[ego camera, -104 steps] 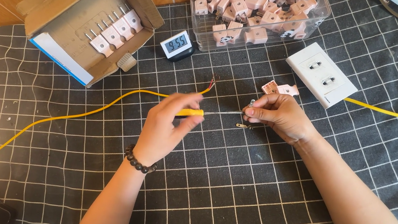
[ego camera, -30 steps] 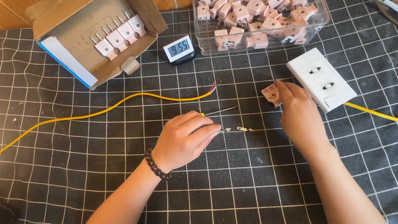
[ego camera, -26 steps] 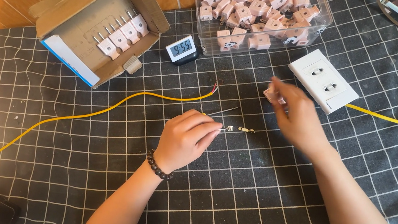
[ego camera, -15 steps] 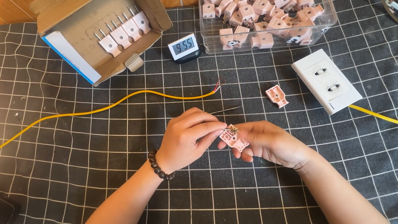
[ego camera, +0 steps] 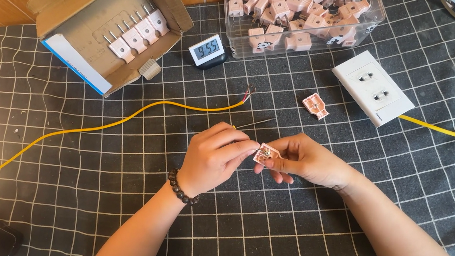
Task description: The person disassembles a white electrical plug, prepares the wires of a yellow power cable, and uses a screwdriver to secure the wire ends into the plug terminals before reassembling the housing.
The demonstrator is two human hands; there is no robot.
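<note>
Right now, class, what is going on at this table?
A person holds a small pink plug half between both hands. The right hand grips it while the left hand works at it with pinched fingers. A yellow wire runs across the mat, and another plug half lies near the white socket.

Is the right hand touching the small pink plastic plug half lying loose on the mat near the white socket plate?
Apart. The head view shows checked mat between the right hand and the loose pink plug half.

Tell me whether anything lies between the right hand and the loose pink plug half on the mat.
Nothing visible does: only bare gridded black mat lies between the right hand and the loose pink plug half.
</note>
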